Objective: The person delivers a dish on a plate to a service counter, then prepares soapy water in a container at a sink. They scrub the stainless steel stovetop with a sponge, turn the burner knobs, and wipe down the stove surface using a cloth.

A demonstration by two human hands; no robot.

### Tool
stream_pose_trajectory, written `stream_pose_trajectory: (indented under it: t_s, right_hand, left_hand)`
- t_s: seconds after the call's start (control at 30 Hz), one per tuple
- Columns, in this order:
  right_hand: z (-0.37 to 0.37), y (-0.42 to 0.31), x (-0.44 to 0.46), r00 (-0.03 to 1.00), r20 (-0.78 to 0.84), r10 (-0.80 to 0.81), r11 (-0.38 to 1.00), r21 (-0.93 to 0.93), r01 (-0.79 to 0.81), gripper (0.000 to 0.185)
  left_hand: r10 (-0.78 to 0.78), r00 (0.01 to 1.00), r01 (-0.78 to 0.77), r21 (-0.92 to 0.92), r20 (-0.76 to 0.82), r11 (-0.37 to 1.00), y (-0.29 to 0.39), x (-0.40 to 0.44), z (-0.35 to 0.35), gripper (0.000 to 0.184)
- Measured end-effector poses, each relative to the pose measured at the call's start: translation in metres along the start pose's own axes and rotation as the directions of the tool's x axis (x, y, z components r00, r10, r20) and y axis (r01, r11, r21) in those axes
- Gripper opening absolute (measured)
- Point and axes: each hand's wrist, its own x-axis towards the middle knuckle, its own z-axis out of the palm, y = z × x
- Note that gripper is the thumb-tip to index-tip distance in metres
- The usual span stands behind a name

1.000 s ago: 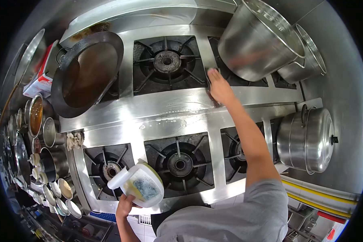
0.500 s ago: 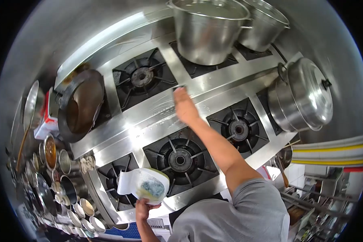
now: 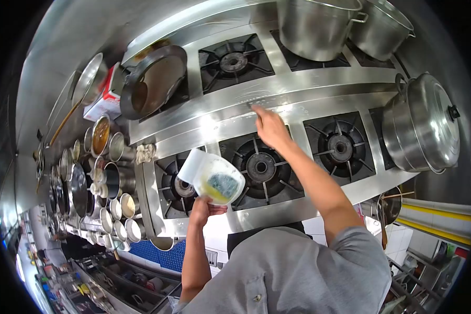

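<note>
My left hand (image 3: 206,208) grips the lower edge of a white plastic container (image 3: 219,180), cut open, with foamy, yellowish liquid inside. It tilts above the front left burners. My right hand (image 3: 270,127) reaches over the wet steel ledge (image 3: 230,107) between the two rows of burners, fingers pressed together and fingertips near the surface. A small dark thing shows at the fingertips, too small to make out. Behind the hands is a back burner (image 3: 233,62); a front burner (image 3: 260,166) lies below the right hand.
A large wok (image 3: 154,81) sits at the back left. Tall steel pots (image 3: 319,31) stand at the back right, with a lidded pot (image 3: 421,123) at the right. Bowls and sauce containers (image 3: 100,135) crowd the left side, and a crumpled cloth (image 3: 146,153) lies near the stove's left edge.
The view has shifted and turned. My right hand has moved from the back ledge near the large pot leftward and closer along the steel. My left hand keeps hold of the container.
</note>
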Motion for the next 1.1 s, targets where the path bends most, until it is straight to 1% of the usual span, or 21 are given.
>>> stream_pose_trajectory:
  t_s: [0.03,0.17,0.27,0.3,0.33,0.43,0.47,0.57,0.6,0.63,0.67,0.7,0.73,0.77,0.8,0.83,0.87,0.9,0.97,1.03,1.1]
  right_hand:
    - [-0.008,-0.032,-0.020,0.996,0.072,0.050,0.993,0.106,-0.057,0.042]
    - [0.029,-0.085,-0.090,0.933,0.119,-0.340,0.934,0.156,0.320,0.039]
    - [0.099,-0.064,-0.112,0.881,0.254,-0.399,0.870,-0.198,0.451,0.032]
    - [0.115,-0.056,-0.115,0.866,0.308,-0.395,0.819,-0.308,0.483,0.030]
    - [0.114,-0.060,-0.114,0.882,0.384,-0.274,0.854,-0.325,0.407,0.028]
    - [0.110,-0.061,-0.105,0.763,0.647,-0.005,0.936,-0.265,0.232,0.026]
    - [0.116,-0.053,-0.105,0.809,0.580,-0.094,0.942,-0.211,0.260,0.028]
    - [0.080,-0.068,-0.106,0.913,0.403,-0.067,0.994,0.110,0.025,0.031]
    - [0.057,-0.073,-0.101,0.896,0.443,0.029,0.983,0.150,-0.106,0.032]
    - [0.039,-0.072,-0.097,0.921,0.385,0.063,0.975,0.175,-0.140,0.032]
    - [0.018,-0.066,-0.092,0.939,0.334,0.086,0.938,0.290,-0.189,0.032]
    - [-0.010,-0.066,-0.085,0.932,0.298,0.207,0.918,0.271,-0.290,0.031]
    - [0.010,-0.017,-0.077,0.978,0.097,0.184,0.872,0.444,-0.207,0.032]
    - [0.008,0.014,-0.067,0.965,0.007,0.262,0.848,0.476,-0.234,0.032]
    - [-0.006,0.026,-0.056,0.883,-0.046,0.466,0.801,0.445,-0.400,0.032]
    - [0.035,0.102,-0.033,0.822,-0.265,0.504,0.762,0.585,-0.278,0.033]
    - [0.015,0.087,-0.021,0.666,-0.327,0.671,0.662,0.670,-0.337,0.034]
    - [0.022,0.106,-0.001,0.578,-0.460,0.674,0.719,0.586,-0.373,0.035]
    - [0.051,0.126,0.034,0.538,-0.309,0.784,0.520,0.800,-0.299,0.047]
    - [0.114,0.122,0.077,0.465,-0.503,0.729,0.658,0.703,-0.271,0.063]
    - [0.130,0.103,0.092,0.470,-0.505,0.724,0.664,0.693,-0.279,0.070]
  left_hand:
    - [0.002,1.000,-0.002,0.009,-0.008,1.000,0.005,-0.001,0.003,0.046]
    - [0.022,0.999,-0.025,0.067,0.050,0.997,0.006,0.005,0.012,0.044]
    - [0.029,0.992,-0.036,0.055,0.125,0.998,0.000,0.015,0.013,0.042]
    - [0.028,0.989,-0.038,0.067,0.143,0.997,-0.001,0.015,0.014,0.042]
    - [0.029,0.987,-0.041,0.075,0.156,0.996,-0.002,0.015,0.014,0.042]
    - [0.036,0.982,-0.051,0.076,0.183,0.996,-0.010,0.018,0.012,0.043]
    - [0.033,0.981,-0.046,0.065,0.192,0.997,-0.012,0.019,0.011,0.043]
    - [0.027,0.980,-0.039,0.056,0.199,0.998,-0.018,0.019,0.004,0.045]
    - [0.029,0.980,-0.041,0.057,0.197,0.998,-0.021,0.018,0.002,0.045]
    - [0.038,0.982,-0.049,0.055,0.187,0.997,-0.023,0.014,0.000,0.046]
    - [0.050,0.983,-0.060,0.054,0.176,0.997,-0.026,0.010,-0.003,0.046]
    - [0.062,0.985,-0.072,0.056,0.164,0.996,-0.029,0.007,-0.006,0.047]
    - [0.059,0.990,-0.063,0.025,0.131,0.998,-0.034,0.005,-0.010,0.047]
    - [0.066,0.992,-0.069,0.028,0.108,0.997,-0.039,0.001,-0.014,0.047]
    - [0.076,0.994,-0.079,0.031,0.081,0.996,-0.044,-0.004,-0.018,0.048]
    - [0.093,0.994,-0.095,0.032,0.057,0.995,-0.047,-0.007,-0.022,0.048]
    - [0.099,0.994,-0.099,0.000,0.035,0.995,-0.052,-0.010,-0.027,0.046]
    - [0.103,0.995,-0.102,-0.031,0.013,0.994,-0.057,-0.014,-0.032,0.045]
    - [0.084,0.996,-0.083,-0.035,0.010,0.996,-0.067,-0.020,-0.041,0.045]
    - [0.020,0.999,-0.024,-0.121,-0.033,0.992,-0.080,-0.022,-0.045,0.045]
    - [0.021,0.998,-0.026,-0.087,-0.055,0.996,-0.081,-0.022,-0.046,0.046]
